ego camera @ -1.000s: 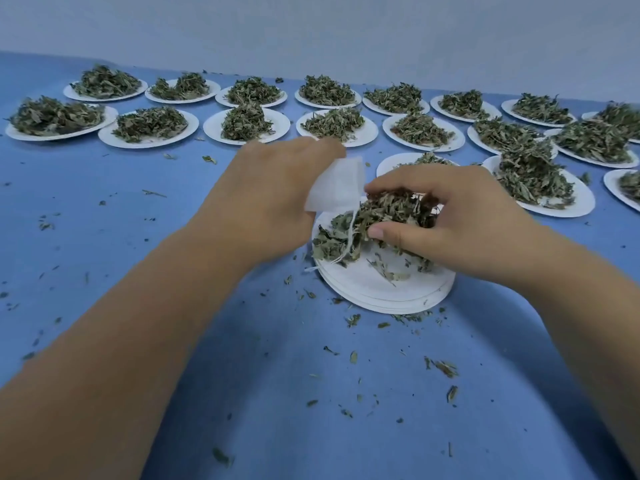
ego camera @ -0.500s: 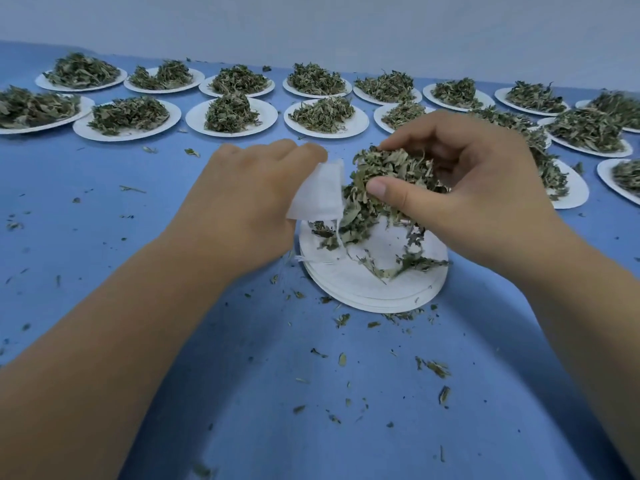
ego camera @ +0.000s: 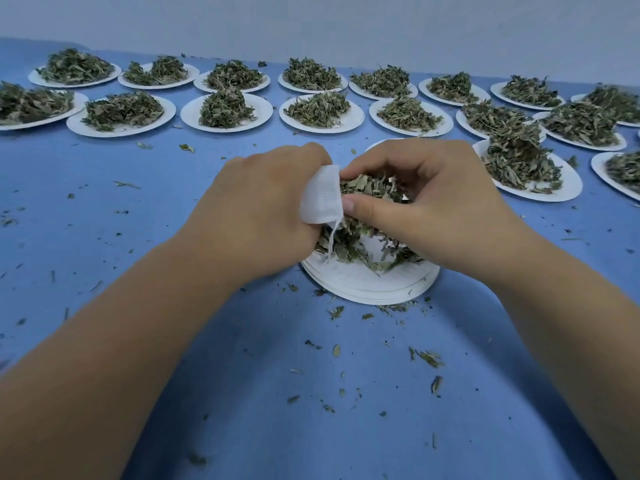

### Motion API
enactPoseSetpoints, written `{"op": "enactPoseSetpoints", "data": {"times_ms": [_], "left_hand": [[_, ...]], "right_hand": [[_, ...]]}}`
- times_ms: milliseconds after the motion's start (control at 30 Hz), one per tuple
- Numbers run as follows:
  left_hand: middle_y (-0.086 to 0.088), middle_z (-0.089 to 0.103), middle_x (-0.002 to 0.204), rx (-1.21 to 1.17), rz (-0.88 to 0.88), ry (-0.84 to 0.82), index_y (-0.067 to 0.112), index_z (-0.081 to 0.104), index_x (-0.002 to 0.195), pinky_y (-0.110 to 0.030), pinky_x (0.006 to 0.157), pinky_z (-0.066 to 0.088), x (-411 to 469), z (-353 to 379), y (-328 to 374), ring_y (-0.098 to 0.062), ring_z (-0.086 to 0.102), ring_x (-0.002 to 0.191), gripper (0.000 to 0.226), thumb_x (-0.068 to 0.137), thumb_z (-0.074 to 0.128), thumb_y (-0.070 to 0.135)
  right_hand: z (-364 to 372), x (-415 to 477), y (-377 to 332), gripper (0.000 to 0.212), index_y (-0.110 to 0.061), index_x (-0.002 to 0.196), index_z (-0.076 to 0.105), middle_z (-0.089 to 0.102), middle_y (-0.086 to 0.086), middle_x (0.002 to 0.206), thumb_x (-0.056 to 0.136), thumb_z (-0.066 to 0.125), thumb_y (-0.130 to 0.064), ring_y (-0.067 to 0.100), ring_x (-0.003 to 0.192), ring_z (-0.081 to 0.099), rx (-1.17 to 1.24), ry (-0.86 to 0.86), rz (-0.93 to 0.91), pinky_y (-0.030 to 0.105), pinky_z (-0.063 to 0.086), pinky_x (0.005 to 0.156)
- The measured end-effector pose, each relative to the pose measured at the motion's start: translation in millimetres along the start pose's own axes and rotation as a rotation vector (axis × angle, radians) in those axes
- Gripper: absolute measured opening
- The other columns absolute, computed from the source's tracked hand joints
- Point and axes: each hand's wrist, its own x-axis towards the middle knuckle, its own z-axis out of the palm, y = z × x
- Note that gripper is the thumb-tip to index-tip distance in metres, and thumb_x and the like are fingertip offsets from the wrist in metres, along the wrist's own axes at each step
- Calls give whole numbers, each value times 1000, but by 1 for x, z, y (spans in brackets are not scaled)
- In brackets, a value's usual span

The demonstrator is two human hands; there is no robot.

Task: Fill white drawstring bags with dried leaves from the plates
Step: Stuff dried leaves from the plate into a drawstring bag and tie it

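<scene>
Over the stack of plates (ego camera: 372, 289) in front of you, your right hand (ego camera: 433, 209) has brought its pinched clump of dried leaves (ego camera: 370, 190) from open air right up to the mouth of the white drawstring bag (ego camera: 320, 195), which your left hand (ego camera: 263, 209) grips. Handful's at the opening now, so stuffing looks next; loose leaves (ego camera: 346, 245) lie on the top plate.

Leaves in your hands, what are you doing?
A person is filling a small white drawstring bag with dried green leaves. The left hand holds the bag over the near stack of white paper plates, and the right hand grips a clump of leaves at its mouth. Other heaped white plates sit on the blue table.
</scene>
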Motion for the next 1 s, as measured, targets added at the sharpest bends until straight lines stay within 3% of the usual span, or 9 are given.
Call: {"op": "enactPoseSetpoints", "data": {"times_ms": [133, 200, 300, 367, 467, 567, 667, 800, 1000], "left_hand": [[8, 44, 68, 54, 23, -18, 24, 44, 94, -31, 52, 20, -2, 1, 7, -17, 44, 60, 23, 77, 59, 29], [8, 38, 62, 71, 16, -12, 24, 38, 87, -30, 50, 16, -2, 0, 9, -11, 38, 56, 26, 78, 63, 23], [8, 34, 58, 82, 33, 32, 29, 34, 77, -29, 50, 13, 0, 0, 13, -10, 34, 52, 32, 73, 62, 16], [8, 32, 56, 87, 33, 54, 29, 26, 71, -28, 50, 13, 2, 0, 15, -10, 31, 50, 39, 70, 61, 12], [6, 37, 57, 101, 6, 31, 25, 39, 83, -28, 49, 18, 3, 4, 13, -16, 37, 53, 26, 70, 59, 15], [6, 46, 60, 72, -26, 43, 21, 53, 94, -31, 50, 32, 4, 7, 7, -22, 46, 58, 27, 70, 64, 23], [6, 57, 69, -31, -64, 68, 26, 60, 104, -36, 59, 47, 3, 7, 4, -27, 57, 69, 36, 68, 65, 32], [9, 59, 68, -103, -84, 97, 31, 61, 101, -36, 60, 48, 3, 12, 2, -24, 58, 69, 35, 71, 73, 18], [5, 57, 65, -119, -49, 97, 28, 57, 92, -43, 57, 50, 2, 16, 2, -23, 57, 64, 26, 73, 69, 16]], "right_hand": [[1, 0, -4, 19, -22, 101, 78, 70, -22, 85, 83, 84, -20, -13, 74, 61, -12, 3, 1, 4, 42, 69], [1, 1, -8, 20, -23, 99, 74, 73, -19, 93, 82, 85, -19, -12, 83, 65, -2, 25, 5, 7, 45, 75], [3, 3, -15, 32, -23, 89, 57, 69, -12, 96, 76, 86, -23, 2, 87, 68, 14, 59, 45, 28, 54, 75], [7, 2, -15, 30, -24, 85, 57, 62, -11, 87, 73, 84, -28, 0, 74, 58, -126, 85, 26, 19, 43, 65], [14, 1, -16, 19, -23, 84, 68, 58, -17, 82, 75, 84, -27, -5, 72, 52, -195, 108, 4, 11, 35, 66], [14, -1, -14, 15, -23, 89, 76, 69, -14, 97, 80, 86, -28, 2, 89, 64, -112, 51, 21, 17, 43, 75], [9, -2, -11, 17, -23, 100, 79, 70, -15, 110, 84, 82, -25, -7, 90, 63, -45, -75, 45, 8, 39, 76], [3, -4, -10, 33, -25, 110, 77, 64, -20, 118, 84, 67, -8, -12, 88, 60, 7, -164, 58, 5, 42, 73], [9, -4, -9, 38, -24, 119, 74, 67, -21, 112, 88, 68, -3, -9, 104, 59, -68, -24, 70, 8, 41, 86]]}}
